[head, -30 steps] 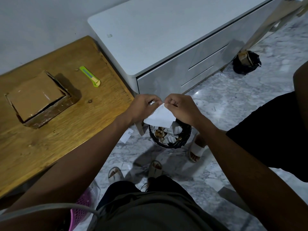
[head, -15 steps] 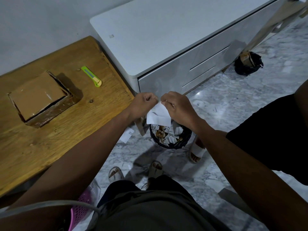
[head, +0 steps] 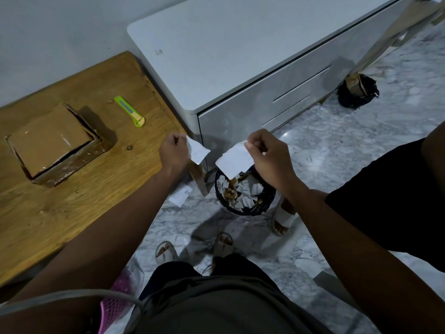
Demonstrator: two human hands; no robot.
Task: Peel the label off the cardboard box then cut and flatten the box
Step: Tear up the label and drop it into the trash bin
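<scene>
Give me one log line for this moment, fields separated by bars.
left hand: pinches label piece | right hand: pinches label piece | bin below | box, cutter on table

On your left, the wooden counter (head: 79, 213) carries the cardboard box (head: 54, 143), flaps loosely closed, and a green utility knife (head: 130, 112) lying apart from it toward the far edge. Below you, the marble floor (head: 361, 150) bears a black wastebasket (head: 245, 196) filled with paper scraps, and a torn paper piece (head: 180, 194) beside it.
</scene>
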